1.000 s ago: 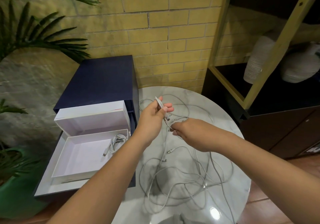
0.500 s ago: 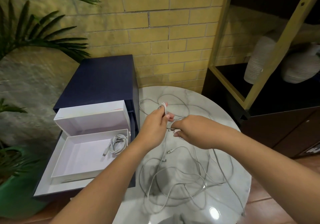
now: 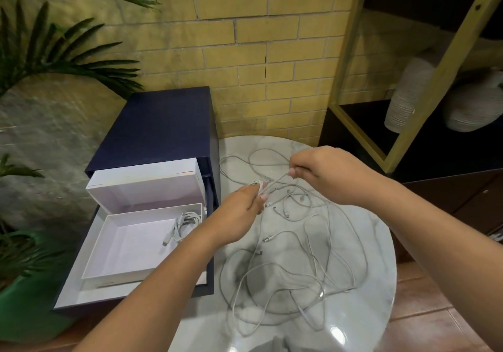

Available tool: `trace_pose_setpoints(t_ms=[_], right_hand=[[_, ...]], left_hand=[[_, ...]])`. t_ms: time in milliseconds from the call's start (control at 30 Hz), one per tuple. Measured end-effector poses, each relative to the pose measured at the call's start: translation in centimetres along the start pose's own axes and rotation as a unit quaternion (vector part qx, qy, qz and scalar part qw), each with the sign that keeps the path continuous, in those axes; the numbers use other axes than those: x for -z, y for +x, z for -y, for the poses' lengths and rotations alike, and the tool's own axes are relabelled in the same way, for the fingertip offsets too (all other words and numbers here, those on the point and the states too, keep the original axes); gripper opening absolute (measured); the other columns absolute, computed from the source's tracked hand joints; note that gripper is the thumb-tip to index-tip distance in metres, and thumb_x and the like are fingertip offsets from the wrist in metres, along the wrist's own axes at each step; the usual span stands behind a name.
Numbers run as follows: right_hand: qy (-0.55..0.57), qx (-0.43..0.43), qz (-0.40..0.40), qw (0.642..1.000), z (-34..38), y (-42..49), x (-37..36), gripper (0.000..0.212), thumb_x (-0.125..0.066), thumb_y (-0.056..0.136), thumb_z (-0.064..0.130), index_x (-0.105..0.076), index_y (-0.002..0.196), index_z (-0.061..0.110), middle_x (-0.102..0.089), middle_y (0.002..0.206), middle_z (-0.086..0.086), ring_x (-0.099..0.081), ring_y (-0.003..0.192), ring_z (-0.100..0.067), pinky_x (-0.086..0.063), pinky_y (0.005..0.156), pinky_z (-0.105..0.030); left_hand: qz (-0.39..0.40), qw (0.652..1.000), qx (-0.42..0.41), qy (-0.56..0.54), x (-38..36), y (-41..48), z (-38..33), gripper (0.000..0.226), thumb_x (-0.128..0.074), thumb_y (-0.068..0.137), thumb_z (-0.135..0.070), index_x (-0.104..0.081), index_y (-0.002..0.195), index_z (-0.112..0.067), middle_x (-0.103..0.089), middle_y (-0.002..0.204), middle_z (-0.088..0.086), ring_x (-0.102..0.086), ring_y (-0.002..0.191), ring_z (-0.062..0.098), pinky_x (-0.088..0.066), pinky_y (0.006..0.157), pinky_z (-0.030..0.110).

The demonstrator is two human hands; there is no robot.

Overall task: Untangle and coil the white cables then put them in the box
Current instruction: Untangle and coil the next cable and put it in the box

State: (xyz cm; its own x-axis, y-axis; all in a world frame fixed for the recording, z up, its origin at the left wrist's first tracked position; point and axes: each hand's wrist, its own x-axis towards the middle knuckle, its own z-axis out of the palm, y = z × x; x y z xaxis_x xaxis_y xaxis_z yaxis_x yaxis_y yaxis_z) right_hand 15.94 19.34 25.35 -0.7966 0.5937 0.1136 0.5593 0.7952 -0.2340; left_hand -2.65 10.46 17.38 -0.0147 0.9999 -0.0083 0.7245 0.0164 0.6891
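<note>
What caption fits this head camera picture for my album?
Left hand and right hand stretch a white cable above the tangle on the table; one coil lies in the box.

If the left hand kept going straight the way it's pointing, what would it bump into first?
Probably the right hand, past the white cable stretched between both hands. Depth is unclear from one view, so the left hand might pass beneath it.
</note>
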Motion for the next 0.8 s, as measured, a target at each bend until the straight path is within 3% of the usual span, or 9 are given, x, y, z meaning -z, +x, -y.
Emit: trace_pose_setpoints(t_ms=[100,200,300,367,533,633,800], right_hand=[[0.019,-0.021,-0.05,0.998,-0.9,0.2,-0.4,0.024,-0.041,0.1,0.036,-0.056,0.087,0.023,-0.049,0.065,0.013,-0.046,0.063,-0.005,-0.036,0.057,-0.032],[0.065,-0.067,-0.077,0.993,-1.7,0.6,-1.2,0.021,-0.043,0.099,0.036,-0.058,0.094,0.022,-0.052,0.062,0.006,-0.046,0.057,-0.011,-0.032,0.052,-0.031],[0.125,-0.092,-0.09,0.984,-1.8,0.8,-2.1,0.022,-0.044,0.099,0.035,-0.053,0.093,0.016,-0.05,0.06,0.001,-0.041,0.053,-0.013,-0.03,0.051,-0.03],[0.14,-0.093,-0.082,0.982,-1.8,0.8,-2.8,0.024,-0.04,0.101,0.032,-0.054,0.092,0.013,-0.048,0.061,0.004,-0.04,0.054,-0.01,-0.029,0.052,-0.03],[0.173,-0.122,-0.027,0.977,-2.1,1.1,-4.9,0.025,-0.034,0.102,0.03,-0.055,0.089,0.027,-0.055,0.064,0.004,-0.054,0.063,-0.021,-0.046,0.064,-0.041],[0.186,-0.132,-0.01,0.974,-2.0,1.0,-5.8,0.024,-0.036,0.102,0.029,-0.059,0.093,0.027,-0.054,0.063,0.007,-0.052,0.061,-0.017,-0.044,0.063,-0.038],[0.162,-0.121,0.015,0.979,-1.1,0.3,-7.8,0.031,-0.038,0.101,0.039,-0.061,0.104,0.018,-0.055,0.067,0.01,-0.053,0.065,-0.016,-0.044,0.064,-0.035]], left_hand=[[-0.021,0.995,0.016,-0.092,0.6,-0.4,-1.1,0.038,-0.032,0.102,-0.04,-0.06,0.119,-0.02,-0.054,0.086,-0.012,-0.055,0.076,0.002,-0.04,0.072,0.017],[-0.047,0.981,0.014,-0.185,1.0,-0.1,-1.8,0.037,-0.032,0.102,-0.039,-0.066,0.112,-0.027,-0.047,0.072,-0.015,-0.048,0.064,-0.002,-0.039,0.07,0.019],[-0.033,0.962,0.011,-0.27,1.4,0.0,-2.9,0.037,-0.033,0.103,-0.037,-0.069,0.105,-0.029,-0.044,0.062,-0.018,-0.045,0.064,0.004,-0.046,0.081,0.027],[-0.024,0.941,0.01,-0.337,1.5,0.1,-3.6,0.037,-0.033,0.104,-0.033,-0.069,0.103,-0.026,-0.04,0.062,-0.016,-0.045,0.065,0.009,-0.046,0.096,0.035],[-0.031,0.885,0.019,-0.464,1.7,0.2,-4.7,0.036,-0.03,0.105,-0.017,-0.063,0.115,-0.007,-0.044,0.063,-0.007,-0.045,0.057,0.008,-0.046,0.094,0.035],[-0.028,0.864,0.018,-0.503,1.9,0.1,-5.0,0.034,-0.03,0.104,-0.016,-0.057,0.123,-0.004,-0.051,0.066,-0.007,-0.051,0.06,0.008,-0.043,0.099,0.039],[-0.043,0.841,0.014,-0.54,2.5,0.3,-5.2,0.032,-0.035,0.102,-0.008,-0.051,0.13,-0.005,-0.061,0.078,-0.003,-0.057,0.073,0.011,-0.047,0.079,0.025]])
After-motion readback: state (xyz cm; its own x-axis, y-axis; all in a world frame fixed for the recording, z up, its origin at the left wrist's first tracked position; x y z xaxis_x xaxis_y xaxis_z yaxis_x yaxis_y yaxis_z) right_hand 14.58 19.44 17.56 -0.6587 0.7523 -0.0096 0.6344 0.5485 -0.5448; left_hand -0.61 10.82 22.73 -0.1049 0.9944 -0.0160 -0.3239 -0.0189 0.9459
